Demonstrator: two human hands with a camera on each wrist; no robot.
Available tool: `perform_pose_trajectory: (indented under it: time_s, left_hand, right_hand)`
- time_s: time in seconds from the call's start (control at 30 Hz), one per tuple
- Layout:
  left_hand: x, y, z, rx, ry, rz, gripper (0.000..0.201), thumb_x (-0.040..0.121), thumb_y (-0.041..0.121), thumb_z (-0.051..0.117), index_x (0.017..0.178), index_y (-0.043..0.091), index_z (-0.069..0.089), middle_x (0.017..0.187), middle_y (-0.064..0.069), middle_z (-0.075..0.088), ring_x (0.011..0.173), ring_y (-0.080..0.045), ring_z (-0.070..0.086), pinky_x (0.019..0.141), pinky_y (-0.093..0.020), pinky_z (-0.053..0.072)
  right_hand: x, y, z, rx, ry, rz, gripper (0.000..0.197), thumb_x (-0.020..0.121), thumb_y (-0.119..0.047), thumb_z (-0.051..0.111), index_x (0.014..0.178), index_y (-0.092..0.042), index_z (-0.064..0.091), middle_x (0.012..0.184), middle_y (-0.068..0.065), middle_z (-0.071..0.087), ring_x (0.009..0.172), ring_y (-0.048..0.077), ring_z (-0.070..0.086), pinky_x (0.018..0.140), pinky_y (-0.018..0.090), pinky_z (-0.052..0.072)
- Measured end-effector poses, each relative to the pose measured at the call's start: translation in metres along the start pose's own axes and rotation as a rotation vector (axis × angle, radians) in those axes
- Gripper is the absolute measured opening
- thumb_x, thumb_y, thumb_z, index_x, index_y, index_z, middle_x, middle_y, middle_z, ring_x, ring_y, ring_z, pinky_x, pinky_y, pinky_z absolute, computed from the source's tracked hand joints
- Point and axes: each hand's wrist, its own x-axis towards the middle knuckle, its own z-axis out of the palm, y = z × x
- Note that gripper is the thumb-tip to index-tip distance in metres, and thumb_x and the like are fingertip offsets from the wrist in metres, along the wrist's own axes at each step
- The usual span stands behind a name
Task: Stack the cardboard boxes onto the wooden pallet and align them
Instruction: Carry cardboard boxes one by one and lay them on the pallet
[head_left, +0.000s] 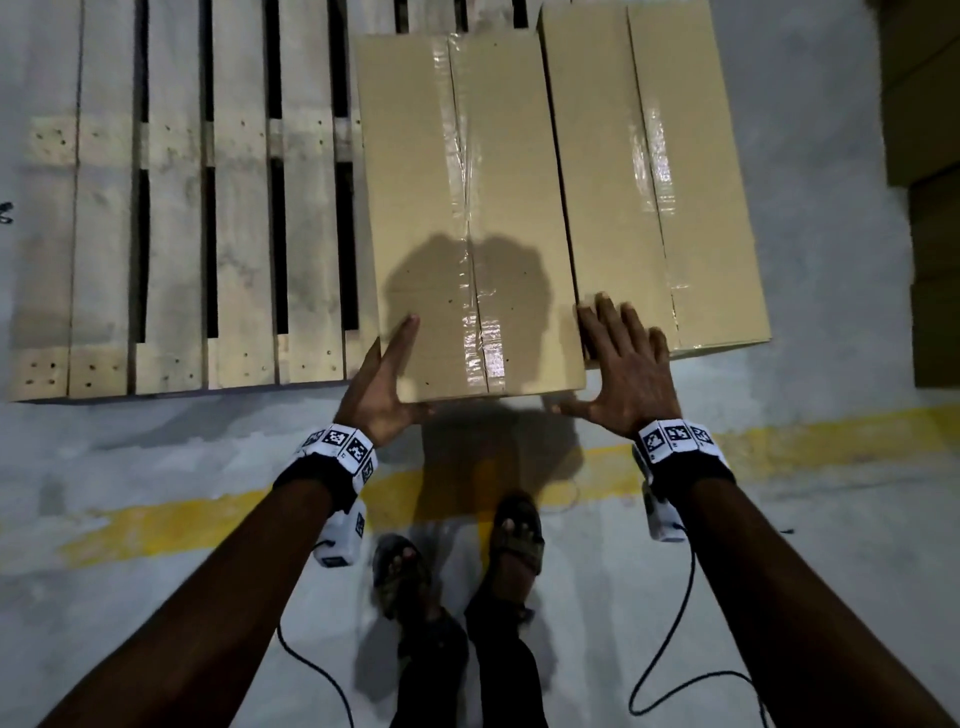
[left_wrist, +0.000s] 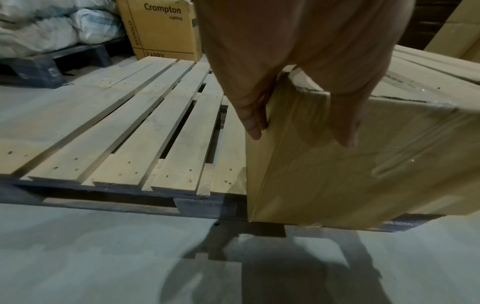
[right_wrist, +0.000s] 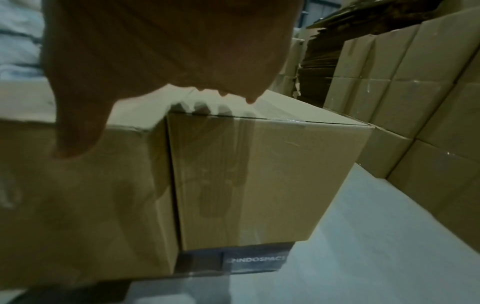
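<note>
Head view shows the near tan taped cardboard box (head_left: 467, 218) on the pale slatted wooden pallet (head_left: 176, 208), its front overhanging, touching the second tan box (head_left: 660, 171); left hand (head_left: 382, 387) and right hand (head_left: 626, 364), fingers straight, flank its front corners, so push squarely until fronts align.

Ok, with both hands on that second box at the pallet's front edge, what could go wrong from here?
1. The near box sticks out past the wooden pallet front edge; left so, the row stays misaligned with the far box.
2. The right hand has its fingers at the seam between the boxes; pushing them together could pinch them.
3. The left hand holds only the corner; a push could skew the box.
</note>
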Motion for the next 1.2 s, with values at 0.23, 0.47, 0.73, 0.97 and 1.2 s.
perform_pose_trajectory:
  time_s: [0.23,0.47,0.73,0.97,1.2]
  left_hand:
    - [0.006,0.006,-0.006,-0.024,0.029,-0.006,0.140,0.062,0.020,0.098,0.164,0.043,0.005,0.172,0.010,0.014,0.155,-0.019,0.018,0.124,-0.047,0.025]
    - [0.014,0.014,-0.018,0.030,0.053,-0.014,0.139,0.062,0.021,0.100,0.164,0.044,0.008,0.170,0.009,0.022,0.153,-0.020,0.025,0.124,-0.042,0.028]
    - [0.024,0.016,-0.026,0.085,0.042,0.030,0.139,0.061,0.024,0.099,0.164,0.042,0.008,0.168,0.004,0.028,0.151,-0.029,0.035,0.119,-0.052,0.037]
    - [0.035,0.017,-0.035,0.080,0.032,0.013,0.140,0.062,0.012,0.098,0.161,0.052,0.007,0.167,-0.001,0.033,0.148,-0.030,0.040,0.117,-0.051,0.042]
    - [0.035,0.015,-0.036,0.069,0.031,0.009,0.138,0.064,0.005,0.096,0.162,0.050,0.009,0.168,0.002,0.030,0.150,-0.028,0.036,0.116,-0.039,0.037]
  right_hand:
    - [0.000,0.003,0.013,-0.056,0.021,-0.007,0.114,0.084,-0.076,0.060,0.165,-0.031,-0.005,0.173,-0.006,-0.012,0.160,0.027,-0.007,0.124,0.061,0.008]
    - [0.001,0.003,0.019,-0.042,0.050,-0.014,0.100,0.091,-0.077,0.046,0.165,-0.032,-0.005,0.173,-0.006,-0.010,0.160,0.027,-0.005,0.124,0.060,0.008]
    - [0.004,0.003,0.025,-0.055,0.106,0.018,0.084,0.099,-0.070,0.040,0.166,-0.034,0.004,0.174,-0.008,-0.003,0.160,0.026,0.003,0.124,0.059,0.013]
    - [0.004,-0.005,0.031,-0.071,0.186,0.048,0.082,0.098,-0.062,0.052,0.165,-0.032,0.015,0.173,-0.004,0.009,0.158,0.030,0.014,0.121,0.060,0.021]
    - [0.006,-0.008,0.028,-0.069,0.218,0.061,0.080,0.097,-0.052,0.062,0.164,-0.033,0.022,0.172,-0.004,0.018,0.156,0.031,0.024,0.118,0.059,0.025]
